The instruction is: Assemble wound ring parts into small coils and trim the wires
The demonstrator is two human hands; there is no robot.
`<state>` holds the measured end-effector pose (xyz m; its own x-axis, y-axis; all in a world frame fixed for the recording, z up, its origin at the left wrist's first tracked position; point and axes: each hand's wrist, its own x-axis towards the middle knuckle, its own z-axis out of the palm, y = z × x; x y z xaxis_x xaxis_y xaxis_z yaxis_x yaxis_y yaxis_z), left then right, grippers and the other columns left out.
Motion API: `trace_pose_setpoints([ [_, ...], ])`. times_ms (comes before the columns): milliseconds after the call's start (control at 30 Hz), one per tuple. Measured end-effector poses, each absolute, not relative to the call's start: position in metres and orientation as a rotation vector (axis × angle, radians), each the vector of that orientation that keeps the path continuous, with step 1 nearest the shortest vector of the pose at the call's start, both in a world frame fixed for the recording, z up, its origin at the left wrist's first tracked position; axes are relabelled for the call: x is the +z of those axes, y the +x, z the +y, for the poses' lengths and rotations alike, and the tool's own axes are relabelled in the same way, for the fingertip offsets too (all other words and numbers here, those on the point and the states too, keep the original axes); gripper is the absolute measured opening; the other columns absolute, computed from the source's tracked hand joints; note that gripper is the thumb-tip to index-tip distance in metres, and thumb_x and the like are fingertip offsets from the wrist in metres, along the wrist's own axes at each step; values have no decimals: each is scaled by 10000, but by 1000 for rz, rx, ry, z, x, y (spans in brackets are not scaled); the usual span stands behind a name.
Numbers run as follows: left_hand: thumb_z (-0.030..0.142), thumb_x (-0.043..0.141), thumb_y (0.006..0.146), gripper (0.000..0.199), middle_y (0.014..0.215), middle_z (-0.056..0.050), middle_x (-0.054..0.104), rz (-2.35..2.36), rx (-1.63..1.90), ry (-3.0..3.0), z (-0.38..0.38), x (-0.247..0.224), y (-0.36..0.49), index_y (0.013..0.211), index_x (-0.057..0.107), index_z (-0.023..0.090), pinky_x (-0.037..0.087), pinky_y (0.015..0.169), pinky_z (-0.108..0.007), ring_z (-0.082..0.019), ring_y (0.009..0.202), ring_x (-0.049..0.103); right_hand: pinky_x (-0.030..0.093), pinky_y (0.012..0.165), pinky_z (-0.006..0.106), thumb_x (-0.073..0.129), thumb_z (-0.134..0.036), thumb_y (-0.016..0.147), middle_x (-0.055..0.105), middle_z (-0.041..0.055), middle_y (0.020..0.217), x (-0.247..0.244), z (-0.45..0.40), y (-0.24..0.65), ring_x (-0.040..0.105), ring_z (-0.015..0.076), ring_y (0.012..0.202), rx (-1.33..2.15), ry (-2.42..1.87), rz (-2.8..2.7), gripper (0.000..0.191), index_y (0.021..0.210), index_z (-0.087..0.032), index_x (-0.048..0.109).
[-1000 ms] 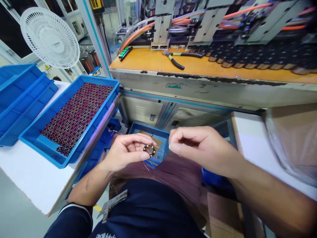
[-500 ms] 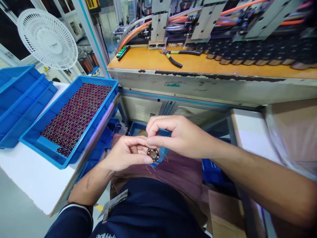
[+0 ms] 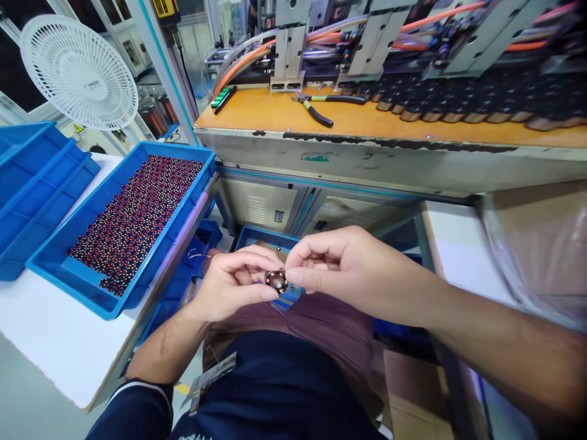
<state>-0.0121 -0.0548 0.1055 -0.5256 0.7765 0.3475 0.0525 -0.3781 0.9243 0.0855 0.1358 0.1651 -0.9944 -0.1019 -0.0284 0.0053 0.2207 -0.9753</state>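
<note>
A small ring-shaped motor stator (image 3: 276,282) with copper windings is held upright in front of my lap. My left hand (image 3: 228,282) grips its left side between thumb and fingers. At the ring's upper right edge, the thumb and forefinger of my right hand (image 3: 351,264) are pinched together. What lies between those fingertips is too small to make out. Thin loose wires show left of my left hand and just below the stator. Under both hands stands a blue bin (image 3: 250,234), partly hidden, with cardboard in it.
On the left table, a blue tray (image 3: 68,292) holds many small wound cores, beside stacked blue crates (image 3: 39,189) and a white fan (image 3: 82,73). Cutting pliers (image 3: 316,110) lie on the orange machine ledge (image 3: 257,113), near rows of dark copper-based parts (image 3: 454,104). Cardboard (image 3: 415,391) is at lower right.
The stator has turned and shifted slightly left and up in my left hand. My right hand has moved from above the ring to its right edge and down a little.
</note>
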Motion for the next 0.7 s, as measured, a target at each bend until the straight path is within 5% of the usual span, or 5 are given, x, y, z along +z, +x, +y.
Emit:
trace_pose_setpoints([
  [300,120,849,673,336,985,-55,713,1210,1922,967,-59,106,-9,986,784,224,575,741,-211,-120,840,690,321,485,146,576,-202,900,559,-47,612,177,133,86,450,56,557,-1612,-170,2511,190,744,-157,674],
  [700,243,901,632,416,936,-47,642,1189,1958,1070,-52,109,-9,1032,786,252,507,701,-204,-107,819,595,351,493,117,615,-212,899,563,-60,621,168,130,97,455,44,547,-1893,-181,2404,166,750,-172,675],
])
